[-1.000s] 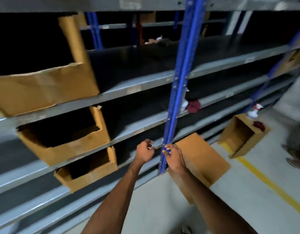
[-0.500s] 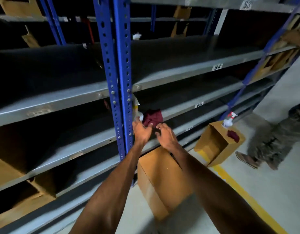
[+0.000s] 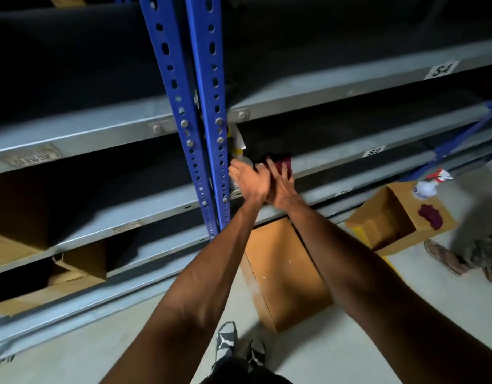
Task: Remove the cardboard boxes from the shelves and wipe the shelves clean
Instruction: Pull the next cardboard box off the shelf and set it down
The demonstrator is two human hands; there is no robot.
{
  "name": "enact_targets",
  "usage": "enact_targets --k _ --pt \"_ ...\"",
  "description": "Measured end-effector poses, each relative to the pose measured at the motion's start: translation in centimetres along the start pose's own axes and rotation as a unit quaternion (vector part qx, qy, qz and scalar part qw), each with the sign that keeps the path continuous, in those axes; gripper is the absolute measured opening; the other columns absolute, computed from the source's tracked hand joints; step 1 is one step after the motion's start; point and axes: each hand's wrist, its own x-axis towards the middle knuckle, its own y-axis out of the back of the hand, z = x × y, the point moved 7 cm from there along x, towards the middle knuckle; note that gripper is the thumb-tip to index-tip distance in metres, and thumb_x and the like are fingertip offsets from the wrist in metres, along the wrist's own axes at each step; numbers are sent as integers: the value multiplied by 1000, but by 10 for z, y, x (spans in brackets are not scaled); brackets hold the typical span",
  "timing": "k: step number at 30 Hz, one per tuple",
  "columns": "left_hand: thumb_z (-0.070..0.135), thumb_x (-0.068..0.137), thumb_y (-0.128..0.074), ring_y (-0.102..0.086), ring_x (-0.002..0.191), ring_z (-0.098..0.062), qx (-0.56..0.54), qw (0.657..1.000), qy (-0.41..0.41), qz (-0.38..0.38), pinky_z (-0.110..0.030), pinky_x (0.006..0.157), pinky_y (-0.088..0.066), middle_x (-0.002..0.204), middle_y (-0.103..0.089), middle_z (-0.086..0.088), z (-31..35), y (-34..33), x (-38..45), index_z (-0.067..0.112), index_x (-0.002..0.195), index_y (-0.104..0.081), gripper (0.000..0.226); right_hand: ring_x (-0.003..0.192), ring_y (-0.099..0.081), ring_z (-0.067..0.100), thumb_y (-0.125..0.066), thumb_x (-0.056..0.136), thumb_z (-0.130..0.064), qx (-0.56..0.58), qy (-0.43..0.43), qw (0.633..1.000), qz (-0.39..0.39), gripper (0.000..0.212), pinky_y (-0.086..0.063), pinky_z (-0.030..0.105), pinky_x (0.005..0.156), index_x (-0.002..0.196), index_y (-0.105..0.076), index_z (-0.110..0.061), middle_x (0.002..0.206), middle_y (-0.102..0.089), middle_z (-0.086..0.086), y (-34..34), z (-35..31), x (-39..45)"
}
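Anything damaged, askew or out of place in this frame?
Yes. The cardboard box still on the lower left shelf has a torn, crumpled front flap. On the floor, another open box lies tipped, with a spray bottle and maroon cloth on it.

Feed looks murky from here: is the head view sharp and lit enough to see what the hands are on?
Head view: shelf bays nearly black, wide-angle bending the blue upright; left hand and right hand slightly motion-blurred at the maroon cloth; grip unclear.
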Motion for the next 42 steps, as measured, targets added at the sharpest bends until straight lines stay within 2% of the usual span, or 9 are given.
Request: enact_targets --k 5,9,13,20,24,28,32,36,42 --pt "24 94 -63 -63 103 -34 -2 1000 24 14 -33 81 -47 110 -66 -21 9 10 25 -7 110 -61 35 137 -27 44 -76 84 -26 -57 -26 998 -7 90 -28 53 112 156 -22 -24 162 -11 5 -11 6 22" --pt "30 100 -50 -64 103 -37 87 995 14 -39 -33 82 -47 109 -69 -19 8 2 38 -1 106 -66 35 123 -38 35 -69 91 -21 -126 35 991 35 43 -38 46 106 132 -61 -11 151 -31 8 4 0 25" --pt "34 101 -44 -64 105 -37 127 989 3 -77 -37 85 -52 116 -67 -20 10 -7 48 0 112 -63 40 124 -39 34 -64 88 -7 -127 93 987 36 45 -40 41 109 132 -60 -14 147 -37 13 7 2 26" --pt "23 87 -61 -60 83 -24 91 969 -212 -85 -39 71 -54 96 -61 -6 22 -12 35 10 111 -56 28 122 -50 26 -61 86 3 155 22 981 113 45 -41 39 111 125 -69 -17 134 -55 6 1 36 -20" --pt "21 88 -66 -56 82 -14 45 935 -323 -136 -27 70 -49 101 -57 2 15 -30 -1 11 116 -57 31 103 -66 13 -60 88 13 484 -151 855 110 46 -58 25 85 123 -69 -15 121 -63 -1 -50 76 -80" --pt "22 90 -70 -59 89 -15 24 931 -298 -212 -31 80 -50 106 -63 -4 -23 -59 -26 12 117 -59 31 83 -67 20 -66 92 -3 608 -322 714 133 25 -53 19 54 115 -67 -14 105 -70 6 -112 113 -137" --pt "19 89 -73 -59 96 -10 53 932 -229 -275 -19 85 -45 109 -65 6 -72 -90 -37 12 132 -56 46 79 -69 24 -72 89 -25 648 -454 606 81 32 -61 43 77 115 -53 -24 101 -65 8 -177 135 -191" --pt "14 89 -71 -62 89 -16 86 914 -219 -329 -11 77 -43 96 -66 9 -109 -128 -42 16 125 -61 38 81 -68 28 -63 92 -4 693 -452 554 93 29 -58 28 58 120 -59 -3 109 -68 21 -211 137 -212" --pt "20 91 -72 -63 96 -9 75 917 -169 -354 -18 88 -50 110 -68 2 -162 -170 -39 17 129 -59 41 108 -66 36 -51 93 2 763 -452 447 119 45 -59 40 72 137 -50 -8 123 -66 19 -273 134 -234"
